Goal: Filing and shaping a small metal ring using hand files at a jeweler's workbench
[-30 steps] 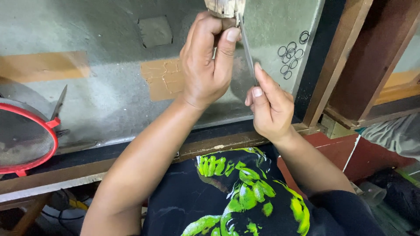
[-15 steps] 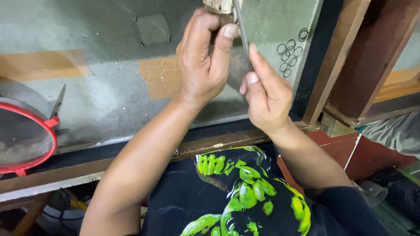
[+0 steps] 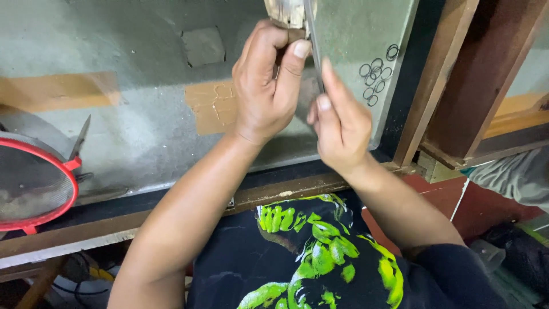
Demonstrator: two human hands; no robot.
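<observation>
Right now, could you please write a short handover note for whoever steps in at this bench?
Left hand: pinching a pale, rough wooden block at the top edge of view.
Right hand: fingers pressed along a thin grey metal blade beside the block.
Small dark wire rings lie on the grey-green bench top; a red-rimmed mesh sieve sits far left.
Progress cannot be told from this view.

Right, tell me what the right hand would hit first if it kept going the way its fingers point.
The right hand points up and slightly left along the thin metal blade. Going on, it would likely first meet the worn wooden block at the top edge, which the left hand grips just below. Depth is hard to judge.
</observation>
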